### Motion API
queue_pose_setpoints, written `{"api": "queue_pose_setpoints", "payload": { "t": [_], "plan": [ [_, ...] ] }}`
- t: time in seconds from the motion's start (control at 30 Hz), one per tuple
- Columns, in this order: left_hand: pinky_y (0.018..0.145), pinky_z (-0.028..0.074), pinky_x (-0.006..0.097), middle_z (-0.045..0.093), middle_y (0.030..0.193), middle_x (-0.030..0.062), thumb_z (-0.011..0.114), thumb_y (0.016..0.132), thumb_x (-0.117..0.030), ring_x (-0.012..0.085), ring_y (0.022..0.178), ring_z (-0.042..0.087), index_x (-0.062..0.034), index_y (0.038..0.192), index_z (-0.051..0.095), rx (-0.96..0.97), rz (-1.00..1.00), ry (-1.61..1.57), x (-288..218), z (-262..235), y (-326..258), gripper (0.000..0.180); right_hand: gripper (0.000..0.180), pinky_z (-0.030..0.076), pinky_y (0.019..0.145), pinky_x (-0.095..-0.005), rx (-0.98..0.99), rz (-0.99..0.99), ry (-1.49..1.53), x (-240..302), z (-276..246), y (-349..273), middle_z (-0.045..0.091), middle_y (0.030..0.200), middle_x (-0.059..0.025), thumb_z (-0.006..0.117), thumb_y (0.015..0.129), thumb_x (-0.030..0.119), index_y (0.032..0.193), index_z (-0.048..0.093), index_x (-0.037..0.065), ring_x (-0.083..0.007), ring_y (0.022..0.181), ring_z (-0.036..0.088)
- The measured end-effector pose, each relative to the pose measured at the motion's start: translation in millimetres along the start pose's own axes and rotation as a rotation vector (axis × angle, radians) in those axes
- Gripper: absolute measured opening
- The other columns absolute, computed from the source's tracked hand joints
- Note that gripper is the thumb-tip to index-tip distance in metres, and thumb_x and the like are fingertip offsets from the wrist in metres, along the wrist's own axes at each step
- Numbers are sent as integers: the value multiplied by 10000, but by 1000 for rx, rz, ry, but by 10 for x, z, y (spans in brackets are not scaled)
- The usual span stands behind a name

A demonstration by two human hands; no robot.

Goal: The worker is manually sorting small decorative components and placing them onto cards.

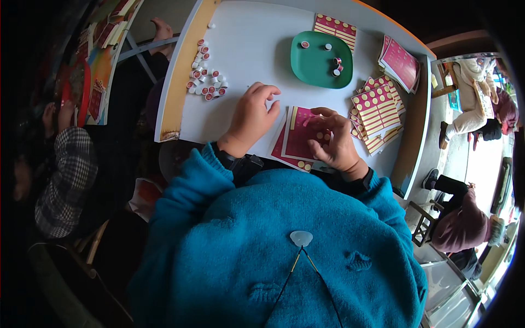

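Some maroon cards [299,136] lie between the hands [252,110] [341,143].

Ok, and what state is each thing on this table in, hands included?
Left hand: fingers loosely curled, thumb apart.
Right hand: thumb and fingers apart, over the front cards; contact unclear.
Front cards: overlapping, partly hidden by the right hand.
Green tray: upright, a few small round pieces in it.
Left-side round pieces: loosely heaped, several red face up.
Striped cards: fanned in an untidy pile.
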State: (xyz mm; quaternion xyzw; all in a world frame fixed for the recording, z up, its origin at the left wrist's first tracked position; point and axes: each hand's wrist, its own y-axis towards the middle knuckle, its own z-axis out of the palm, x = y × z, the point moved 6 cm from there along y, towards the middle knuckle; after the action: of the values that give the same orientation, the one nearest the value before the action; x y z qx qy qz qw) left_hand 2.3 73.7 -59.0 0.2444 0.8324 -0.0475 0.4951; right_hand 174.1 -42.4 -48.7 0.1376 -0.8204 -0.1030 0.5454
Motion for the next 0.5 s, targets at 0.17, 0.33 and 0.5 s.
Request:
{"api": "queue_pose_setpoints", "payload": {
  "t": [0.17,0.33,0.5],
  "plan": [
    [708,502,391,580,907,110,744,724,-89,301,818,597,-43,908,618,-209,81,547,21,-709,7,228,668,530,826,-360,31,125,-39,-9,22,-32,519,1227,-219,692,797,29,1298,250,22,-265,1048,616],
    [714,491,391,563,906,100,749,716,-90,303,838,578,-50,923,617,-184,115,773,168,-830,27,248,669,531,828,-350,41,175,-46,-5,54,-6,518,1244,-207,684,797,12,1310,254,17,-261,1064,615],
    [688,487,398,578,898,112,723,761,-94,315,806,580,-38,922,588,-162,195,784,108,-741,112,217,586,522,844,-334,-2,262,46,33,-5,41,529,1222,-178,656,817,-15,1287,309,15,-230,1047,608]
  ]
}}
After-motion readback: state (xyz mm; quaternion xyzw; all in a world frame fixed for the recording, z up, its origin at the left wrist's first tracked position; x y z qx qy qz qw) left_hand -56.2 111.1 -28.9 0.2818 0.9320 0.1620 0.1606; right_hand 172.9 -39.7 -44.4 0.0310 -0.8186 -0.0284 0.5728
